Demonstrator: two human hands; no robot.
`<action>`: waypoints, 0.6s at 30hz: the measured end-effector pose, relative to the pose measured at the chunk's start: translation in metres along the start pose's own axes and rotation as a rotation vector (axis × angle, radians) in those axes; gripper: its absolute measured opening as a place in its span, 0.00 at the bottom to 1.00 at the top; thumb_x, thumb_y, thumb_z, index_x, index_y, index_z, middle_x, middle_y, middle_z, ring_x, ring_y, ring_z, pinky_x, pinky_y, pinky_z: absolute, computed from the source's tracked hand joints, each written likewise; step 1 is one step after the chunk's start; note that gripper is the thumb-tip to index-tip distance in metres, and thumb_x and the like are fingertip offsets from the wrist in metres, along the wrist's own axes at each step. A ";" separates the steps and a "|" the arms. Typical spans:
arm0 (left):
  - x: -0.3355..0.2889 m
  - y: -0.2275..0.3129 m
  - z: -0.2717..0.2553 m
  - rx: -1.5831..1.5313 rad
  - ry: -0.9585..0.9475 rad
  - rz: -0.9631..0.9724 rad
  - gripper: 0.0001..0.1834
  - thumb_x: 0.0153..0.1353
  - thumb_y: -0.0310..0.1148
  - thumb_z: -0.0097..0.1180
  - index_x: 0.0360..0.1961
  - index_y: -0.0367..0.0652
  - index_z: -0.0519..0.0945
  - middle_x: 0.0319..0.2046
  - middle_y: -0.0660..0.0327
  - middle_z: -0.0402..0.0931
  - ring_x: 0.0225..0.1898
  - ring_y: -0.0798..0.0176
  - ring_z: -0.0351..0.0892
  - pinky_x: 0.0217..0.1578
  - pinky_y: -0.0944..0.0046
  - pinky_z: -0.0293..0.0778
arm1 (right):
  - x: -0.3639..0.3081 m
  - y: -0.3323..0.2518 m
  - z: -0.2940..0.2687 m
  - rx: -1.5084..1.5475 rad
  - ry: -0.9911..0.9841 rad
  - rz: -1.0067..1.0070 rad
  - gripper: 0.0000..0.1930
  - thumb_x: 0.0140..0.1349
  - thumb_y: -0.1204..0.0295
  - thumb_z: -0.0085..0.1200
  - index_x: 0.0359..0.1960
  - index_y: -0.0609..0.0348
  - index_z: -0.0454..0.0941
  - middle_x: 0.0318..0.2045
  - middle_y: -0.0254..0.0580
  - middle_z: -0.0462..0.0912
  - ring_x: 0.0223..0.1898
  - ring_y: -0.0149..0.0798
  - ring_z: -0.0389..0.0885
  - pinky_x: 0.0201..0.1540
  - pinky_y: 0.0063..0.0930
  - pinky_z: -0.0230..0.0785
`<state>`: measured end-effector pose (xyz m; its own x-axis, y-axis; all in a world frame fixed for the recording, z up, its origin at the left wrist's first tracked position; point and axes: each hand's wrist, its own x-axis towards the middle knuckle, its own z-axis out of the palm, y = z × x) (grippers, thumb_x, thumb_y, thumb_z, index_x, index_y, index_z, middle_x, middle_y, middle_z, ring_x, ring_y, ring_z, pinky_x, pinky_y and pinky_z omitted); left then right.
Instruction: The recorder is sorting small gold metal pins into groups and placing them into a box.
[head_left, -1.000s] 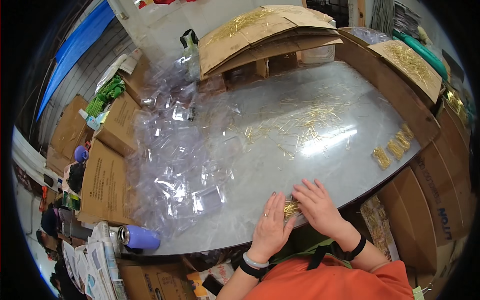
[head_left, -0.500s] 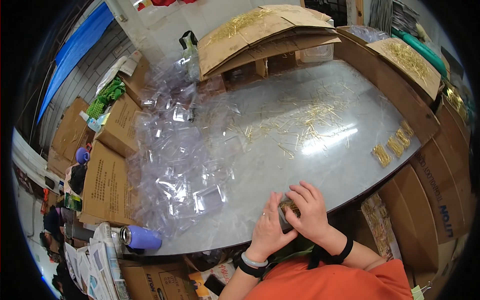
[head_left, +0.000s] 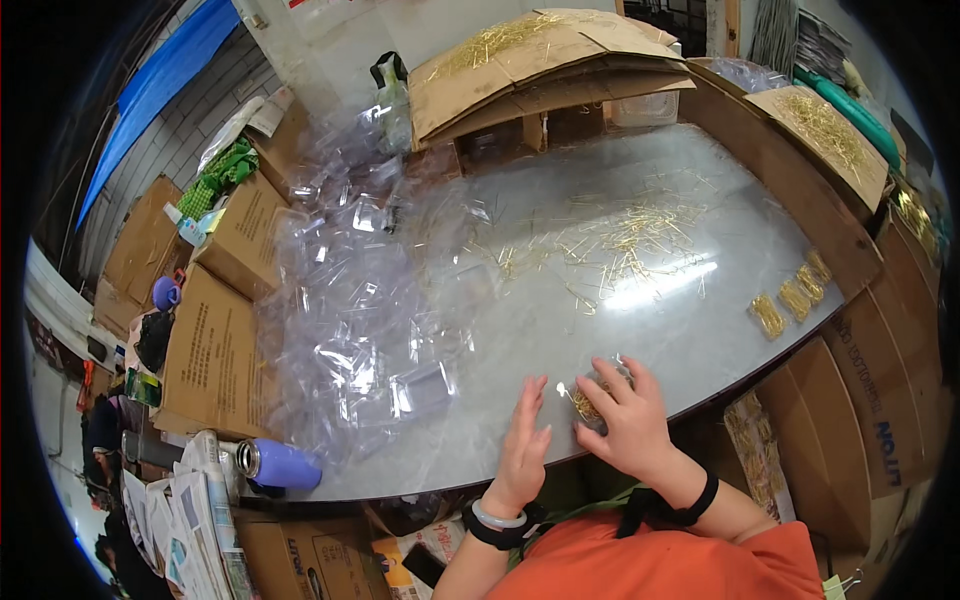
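My right hand (head_left: 632, 420) is at the near edge of the grey table, its fingers curved over a small clear plastic pack of gold wire pieces (head_left: 586, 404) with the thumb at its near side. Part of the pack is hidden under those fingers. To the left, my left hand (head_left: 522, 450) is held on edge with its fingers straight and nothing in it, a little apart from the pack. Loose gold wire pieces (head_left: 640, 240) lie scattered farther up the table. Several filled packs (head_left: 768, 316) stand in a row by the right edge.
A heap of clear plastic boxes (head_left: 350, 320) covers the table's left side. A purple bottle (head_left: 285, 464) lies at the near left corner. Cardboard (head_left: 540, 70) forms a raised cover at the back, and a brown board (head_left: 770, 150) borders the right side.
My left hand has come away from the pack and moved slightly left. My right hand remains on the pack, which now shows more between the hands. The view has shifted slightly.
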<state>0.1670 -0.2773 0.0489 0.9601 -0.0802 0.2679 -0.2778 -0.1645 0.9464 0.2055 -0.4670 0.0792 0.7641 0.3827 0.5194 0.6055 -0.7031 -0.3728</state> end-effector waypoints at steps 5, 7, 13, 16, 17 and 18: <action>0.008 0.011 0.009 0.582 -0.107 0.172 0.33 0.71 0.37 0.46 0.73 0.32 0.59 0.72 0.43 0.58 0.75 0.39 0.53 0.73 0.48 0.54 | 0.002 0.009 -0.002 -0.030 -0.160 0.004 0.36 0.49 0.61 0.67 0.63 0.55 0.74 0.67 0.50 0.69 0.70 0.66 0.58 0.70 0.60 0.55; 0.009 0.013 0.016 0.707 -0.147 0.202 0.32 0.72 0.37 0.48 0.72 0.32 0.61 0.72 0.44 0.59 0.74 0.39 0.54 0.72 0.47 0.56 | 0.002 0.012 -0.010 0.122 -0.204 0.045 0.41 0.50 0.60 0.67 0.67 0.59 0.68 0.69 0.53 0.67 0.73 0.65 0.54 0.73 0.61 0.48; 0.012 0.016 0.025 0.843 -0.147 0.236 0.33 0.71 0.40 0.53 0.70 0.32 0.64 0.72 0.47 0.60 0.73 0.40 0.57 0.70 0.43 0.58 | 0.001 0.045 -0.011 0.322 -0.232 0.030 0.46 0.52 0.61 0.70 0.71 0.64 0.60 0.69 0.57 0.65 0.75 0.62 0.53 0.75 0.61 0.43; 0.013 0.018 0.028 0.909 -0.154 0.252 0.33 0.70 0.41 0.54 0.70 0.32 0.65 0.71 0.47 0.61 0.72 0.40 0.59 0.69 0.42 0.59 | -0.005 0.053 -0.002 0.279 -0.202 -0.016 0.45 0.51 0.62 0.72 0.69 0.63 0.62 0.68 0.57 0.67 0.73 0.61 0.57 0.74 0.60 0.48; 0.013 0.019 0.027 0.923 -0.158 0.259 0.33 0.70 0.41 0.55 0.69 0.32 0.65 0.71 0.47 0.61 0.72 0.40 0.59 0.69 0.42 0.59 | -0.007 0.053 0.001 0.276 -0.179 -0.035 0.45 0.50 0.63 0.73 0.69 0.62 0.63 0.67 0.56 0.67 0.73 0.60 0.59 0.74 0.59 0.49; 0.013 0.019 0.027 0.936 -0.163 0.267 0.33 0.69 0.42 0.55 0.69 0.32 0.66 0.71 0.47 0.61 0.72 0.40 0.59 0.69 0.42 0.60 | -0.009 0.053 0.002 0.259 -0.169 -0.046 0.44 0.49 0.63 0.73 0.68 0.62 0.65 0.67 0.56 0.68 0.72 0.60 0.59 0.73 0.59 0.50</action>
<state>0.1733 -0.3079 0.0650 0.8655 -0.3507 0.3577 -0.4653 -0.8272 0.3149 0.2312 -0.5066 0.0533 0.7478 0.5197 0.4132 0.6601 -0.5148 -0.5470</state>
